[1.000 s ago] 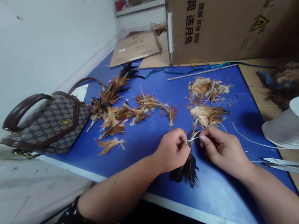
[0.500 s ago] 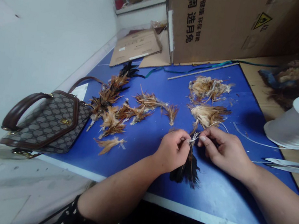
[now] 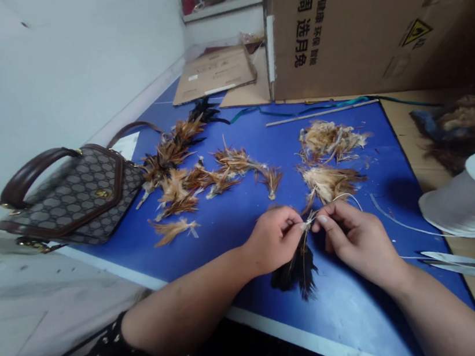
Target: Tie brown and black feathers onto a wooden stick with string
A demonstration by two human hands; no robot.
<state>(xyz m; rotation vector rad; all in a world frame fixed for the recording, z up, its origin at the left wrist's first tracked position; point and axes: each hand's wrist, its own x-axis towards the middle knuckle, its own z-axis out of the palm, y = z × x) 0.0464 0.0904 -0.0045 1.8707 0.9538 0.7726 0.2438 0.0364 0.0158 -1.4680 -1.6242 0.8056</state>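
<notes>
A bunch of black feathers [image 3: 296,270] hangs down over the blue mat, its pale quill ends pointing up between my hands. My left hand [image 3: 276,237] pinches the bunch at the quills from the left. My right hand [image 3: 354,238] is closed in a pinch on a white cord [image 3: 351,196], which loops above its fingers close to the quills. Just beyond my hands lies a fanned heap of light tan feathers [image 3: 333,182], with a looser heap of cream feathers [image 3: 332,141] behind it. What lies between my fingertips is partly hidden.
Several brown feather bunches [image 3: 184,180] lie left on the blue mat [image 3: 222,228]. A patterned handbag [image 3: 86,193] stands at the left edge. On the right are a white cord spool [image 3: 465,193] and scissors [image 3: 454,263]. A large cardboard box [image 3: 360,42] stands behind.
My hands stay almost in place, with small finger shifts at the quills. The white strands there look drawn closer to the quills than before.
</notes>
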